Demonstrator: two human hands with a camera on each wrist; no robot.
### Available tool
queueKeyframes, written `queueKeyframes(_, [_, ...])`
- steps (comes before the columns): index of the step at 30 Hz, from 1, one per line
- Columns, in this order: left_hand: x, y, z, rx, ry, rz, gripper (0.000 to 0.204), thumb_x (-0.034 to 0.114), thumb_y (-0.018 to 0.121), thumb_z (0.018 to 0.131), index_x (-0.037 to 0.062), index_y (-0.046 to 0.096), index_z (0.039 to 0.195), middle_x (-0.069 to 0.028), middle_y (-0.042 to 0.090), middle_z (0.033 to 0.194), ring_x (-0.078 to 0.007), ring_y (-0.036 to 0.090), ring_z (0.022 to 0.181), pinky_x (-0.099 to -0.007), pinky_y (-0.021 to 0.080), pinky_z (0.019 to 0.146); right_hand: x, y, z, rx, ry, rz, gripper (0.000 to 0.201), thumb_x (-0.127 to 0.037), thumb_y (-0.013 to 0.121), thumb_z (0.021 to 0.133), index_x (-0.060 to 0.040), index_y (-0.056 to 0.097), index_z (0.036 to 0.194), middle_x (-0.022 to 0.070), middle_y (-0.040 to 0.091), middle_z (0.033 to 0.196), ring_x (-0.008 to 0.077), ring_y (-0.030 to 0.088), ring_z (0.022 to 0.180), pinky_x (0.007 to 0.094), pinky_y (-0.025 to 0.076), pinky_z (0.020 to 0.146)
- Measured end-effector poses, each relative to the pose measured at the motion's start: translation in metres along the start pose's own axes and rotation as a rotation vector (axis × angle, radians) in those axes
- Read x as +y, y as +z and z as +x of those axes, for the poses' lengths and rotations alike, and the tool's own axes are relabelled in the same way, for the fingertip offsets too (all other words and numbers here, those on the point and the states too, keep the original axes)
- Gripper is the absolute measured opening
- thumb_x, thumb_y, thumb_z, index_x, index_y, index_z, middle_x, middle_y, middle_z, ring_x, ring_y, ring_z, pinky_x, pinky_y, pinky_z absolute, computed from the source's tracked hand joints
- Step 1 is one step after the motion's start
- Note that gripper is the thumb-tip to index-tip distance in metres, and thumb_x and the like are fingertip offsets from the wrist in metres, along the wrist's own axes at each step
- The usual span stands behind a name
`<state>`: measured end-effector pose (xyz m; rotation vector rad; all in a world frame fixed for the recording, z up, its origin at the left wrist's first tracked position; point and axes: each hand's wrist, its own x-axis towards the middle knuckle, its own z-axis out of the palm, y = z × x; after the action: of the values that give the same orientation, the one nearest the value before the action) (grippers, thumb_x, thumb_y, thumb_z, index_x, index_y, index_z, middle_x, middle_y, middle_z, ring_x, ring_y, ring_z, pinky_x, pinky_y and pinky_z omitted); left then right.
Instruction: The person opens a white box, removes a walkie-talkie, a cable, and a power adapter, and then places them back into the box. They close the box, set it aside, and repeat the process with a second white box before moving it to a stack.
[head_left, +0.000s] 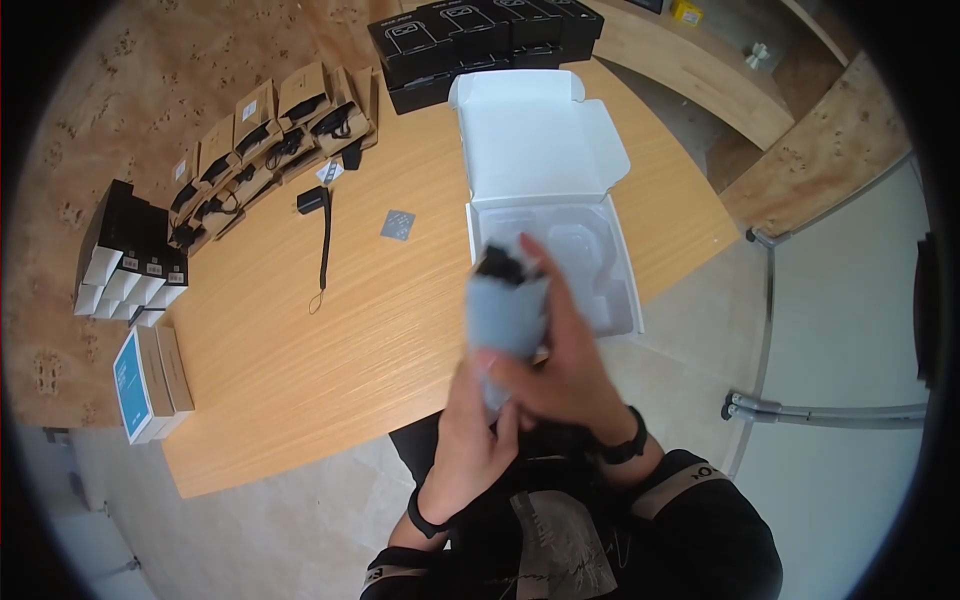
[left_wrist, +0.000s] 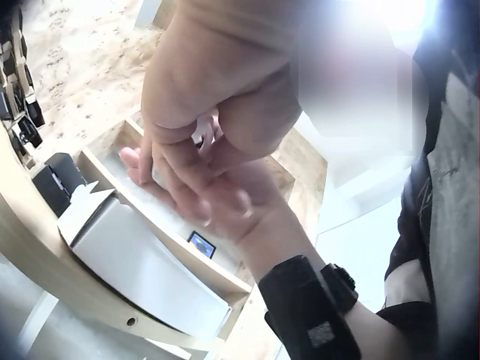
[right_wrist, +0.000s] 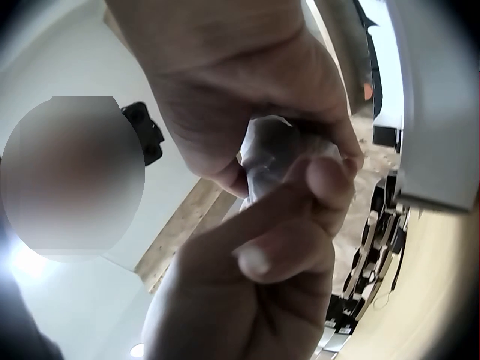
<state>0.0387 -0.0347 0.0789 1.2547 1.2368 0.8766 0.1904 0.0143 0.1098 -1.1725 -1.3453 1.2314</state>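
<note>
Both hands are raised above the table's front edge around a pale grey-blue wrapped bundle [head_left: 505, 315] with a black part at its upper end. Motion blurs it, and I cannot tell what is inside. My left hand [head_left: 468, 440] holds the lower end with curled fingers. On the other side, my right hand [head_left: 570, 375] grips it, thumb across the front and fingers along the right side. In the right wrist view, crinkled whitish wrapping [right_wrist: 264, 157] shows between the two hands. Just beyond them lies an open white box [head_left: 530, 140] with a moulded tray [head_left: 615, 265].
Black boxes [head_left: 425, 60] are stacked at the back. Brown cardboard packs with black cables [head_left: 255, 125] line the far left, beside black-and-white boxes [head_left: 135, 265] and blue-white boxes [head_left: 145, 385]. A black strap [head_left: 325, 240] and a small grey card [head_left: 397, 225] lie mid-table.
</note>
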Motion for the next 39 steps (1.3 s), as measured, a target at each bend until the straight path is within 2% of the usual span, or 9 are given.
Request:
queueKeyframes(3, [0.002,0.001,0.012,0.0,0.512,0.314,0.039,-0.013,0.06,0.089,-0.0032,0.062,0.127,-0.0181,0.067,0.108,-0.0296,0.071,0.094,-0.0344,0.056,0.076,0.013,-0.031,0.028,0.234,-0.293,-0.26,0.095,-0.024,0.075,0.086,0.0067,0.018,0.156,0.0301,0.064,0.123,0.0397,0.071,0.099,0.0413,0.055,0.087])
queueKeyframes(6, [-0.014,-0.001,0.035,0.188,0.79,0.56,0.035,-0.008,0.068,0.085,-0.0003,0.068,0.119,-0.0156,0.069,0.111,-0.0354,0.066,0.113,-0.0422,0.053,0.09,-0.002,-0.047,0.047,0.205,0.002,-0.471,0.089,-0.029,0.074,0.088,0.0052,0.026,0.155,0.0293,0.067,0.119,0.0387,0.071,0.098,0.041,0.056,0.084])
queueKeyframes(12, [-0.024,-0.001,0.04,0.058,0.768,0.722,0.039,0.004,0.078,0.079,0.0035,0.069,0.117,-0.0099,0.063,0.129,-0.0342,0.048,0.137,-0.0455,0.044,0.103,0.012,-0.063,0.073,-0.068,-0.013,-0.576,0.074,-0.036,0.066,0.095,0.0056,0.038,0.149,0.029,0.068,0.114,0.035,0.069,0.102,0.0416,0.056,0.082])
queueKeyframes(14, [-0.029,-0.003,0.041,0.063,0.78,0.719,0.04,0.007,0.078,0.08,0.0033,0.069,0.119,-0.0105,0.062,0.128,-0.034,0.047,0.137,-0.0453,0.043,0.101,0.012,-0.069,0.071,-0.264,0.237,0.382,0.066,-0.035,0.059,0.1,0.0012,0.038,0.151,0.027,0.066,0.12,0.0306,0.068,0.086,0.0364,0.056,0.072])
queueKeyframes(16, [-0.032,-0.002,0.044,0.067,0.789,0.71,0.041,0.01,0.077,0.081,0.0032,0.068,0.12,-0.0112,0.062,0.127,-0.0338,0.047,0.138,-0.0452,0.042,0.1,0.033,-0.076,0.073,-0.387,0.203,0.619,0.06,-0.035,0.051,0.103,-0.0007,0.038,0.151,0.0299,0.062,0.125,0.0292,0.065,0.085,0.0357,0.058,0.066])
queueKeyframes(18, [-0.034,0.001,0.044,0.089,0.798,0.735,0.04,0.011,0.078,0.081,0.0042,0.068,0.12,-0.0104,0.062,0.125,-0.034,0.046,0.138,-0.046,0.042,0.1,0.042,-0.075,0.07,-0.581,0.21,1.182,0.058,-0.037,0.048,0.106,-0.0053,0.039,0.153,0.0279,0.054,0.139,0.0364,0.066,0.106,0.0464,0.061,0.085])
queueKeyframes(24, [-0.035,0.003,0.045,0.1,0.811,0.754,0.042,0.012,0.078,0.081,0.0052,0.067,0.12,-0.0099,0.062,0.123,-0.033,0.047,0.137,-0.046,0.042,0.1,0.04,-0.061,0.058,-0.433,0.395,1.447,0.068,-0.05,0.047,0.104,-0.0096,0.033,0.157,0.0296,0.048,0.145,0.0409,0.06,0.12,0.0545,0.055,0.097])
queueKeyframes(37, [-0.035,-0.001,0.045,0.099,0.812,0.751,0.037,0.006,0.076,0.081,0.0048,0.069,0.117,-0.0108,0.065,0.119,-0.033,0.051,0.134,-0.0478,0.044,0.102,0.022,-0.05,0.046,-0.176,0.394,0.788,0.064,-0.018,0.062,0.093,0.0049,0.041,0.148,0.0217,0.06,0.134,0.033,0.066,0.116,0.0388,0.056,0.096])
queueKeyframes(39, [-0.038,-0.003,0.048,0.155,0.881,0.762,0.025,0.003,0.074,0.081,0.0047,0.073,0.107,-0.0086,0.069,0.105,-0.0278,0.059,0.125,-0.0483,0.043,0.104,0.018,-0.052,0.045,-0.101,0.342,0.325,0.058,-0.01,0.067,0.091,0.0024,0.048,0.144,0.0145,0.066,0.122,0.0243,0.07,0.103,0.035,0.056,0.091])
